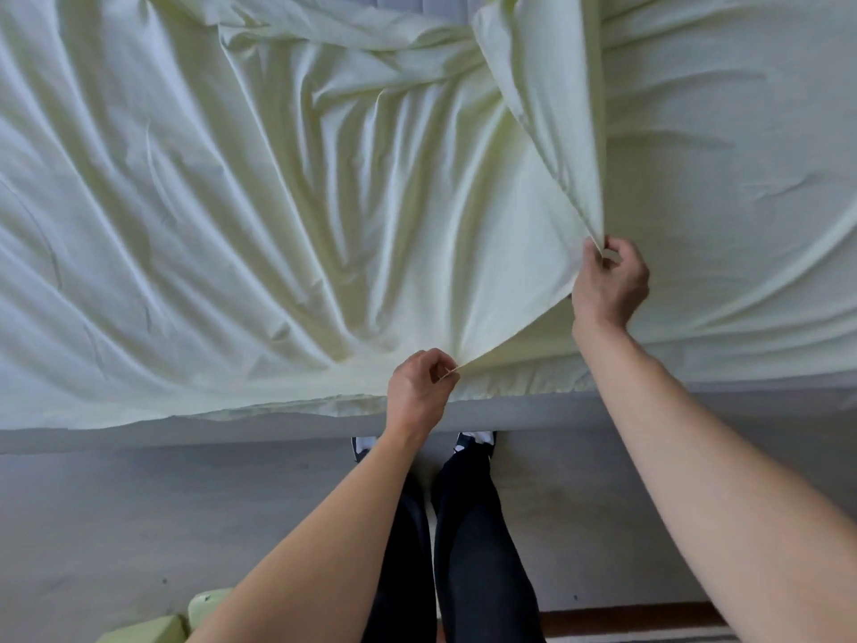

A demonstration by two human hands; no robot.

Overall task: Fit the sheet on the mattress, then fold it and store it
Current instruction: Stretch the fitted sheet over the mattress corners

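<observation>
Sheet cropped by frame, mattress hidden, hands pinching edge

A bedroom in a home, most likely: a wide mattress under a rumpled pale yellow sheet fills the far half, with grey floor near and a striped rug at the near right.

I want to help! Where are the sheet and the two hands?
sheet (287, 187), head view, wrinkled middle.
left hand (419, 392), head view, back of hand.
right hand (610, 283), head view, back of hand.
</observation>
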